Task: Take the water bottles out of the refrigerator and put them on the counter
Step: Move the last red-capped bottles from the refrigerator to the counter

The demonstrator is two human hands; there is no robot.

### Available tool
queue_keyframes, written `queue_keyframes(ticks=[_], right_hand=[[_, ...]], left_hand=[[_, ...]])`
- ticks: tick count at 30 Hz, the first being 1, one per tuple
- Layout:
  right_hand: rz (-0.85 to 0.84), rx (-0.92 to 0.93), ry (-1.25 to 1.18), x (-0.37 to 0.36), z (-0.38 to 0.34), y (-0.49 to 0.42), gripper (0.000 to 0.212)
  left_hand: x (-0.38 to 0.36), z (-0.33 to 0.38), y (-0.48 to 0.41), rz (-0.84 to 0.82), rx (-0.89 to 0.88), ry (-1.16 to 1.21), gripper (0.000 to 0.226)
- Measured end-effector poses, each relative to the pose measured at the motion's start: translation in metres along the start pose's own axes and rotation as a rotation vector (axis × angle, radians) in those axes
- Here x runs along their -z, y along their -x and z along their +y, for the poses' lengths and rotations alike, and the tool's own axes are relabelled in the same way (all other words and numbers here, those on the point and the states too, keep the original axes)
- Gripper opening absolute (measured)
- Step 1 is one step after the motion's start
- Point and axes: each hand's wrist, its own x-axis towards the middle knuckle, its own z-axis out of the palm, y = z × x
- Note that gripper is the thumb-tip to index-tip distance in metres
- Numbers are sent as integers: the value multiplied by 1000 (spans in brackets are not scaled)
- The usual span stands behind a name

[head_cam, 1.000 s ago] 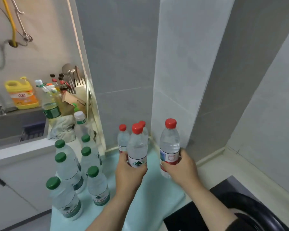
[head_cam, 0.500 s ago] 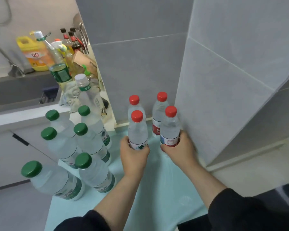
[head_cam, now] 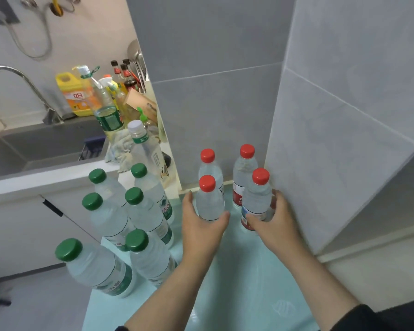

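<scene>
My left hand (head_cam: 202,226) is curled around the lower body of a red-capped water bottle (head_cam: 209,199), thumb on the left side and fingers wrapped round the right, so it is clamped on that bottle. My right hand (head_cam: 276,222) is likewise closed on a second red-capped bottle (head_cam: 256,199) with a red and blue label, which stands just beside the grey tiled wall (head_cam: 332,139). Both bottles are upright on the pale green tabletop (head_cam: 237,271), in front of two more red-capped bottles (head_cam: 244,173) near the corner. Compared with half a second ago, both hands grip the same two bottles in much the same spots; the view has mainly tilted, bringing the sink (head_cam: 34,144) and faucet (head_cam: 22,89) into sight. To the left stands a cluster of green-capped bottles (head_cam: 110,216), their labels too blurred to read. Behind them a taller white-capped bottle (head_cam: 146,151) has a green neck band with Chinese characters that I cannot fully make out. The yellow detergent jug (head_cam: 75,94) by the sink carries an orange label with Chinese writing in white.
</scene>
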Motion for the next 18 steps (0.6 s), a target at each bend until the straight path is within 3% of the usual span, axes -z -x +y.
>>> queue_keyframes(ticks=[5, 9, 14, 18], right_hand=[[260, 261, 29, 23, -81, 36, 78], [217, 551, 93, 20, -169, 76, 64], [115, 753, 99, -12, -272, 135, 69], [15, 843, 87, -53, -345, 181, 69]], left_hand=[[50, 69, 40, -21, -360, -74, 93], [125, 117, 59, 26, -753, -164, 85], [259, 160, 79, 225, -851, -218, 82], [363, 188, 107, 338, -801, -329, 83]])
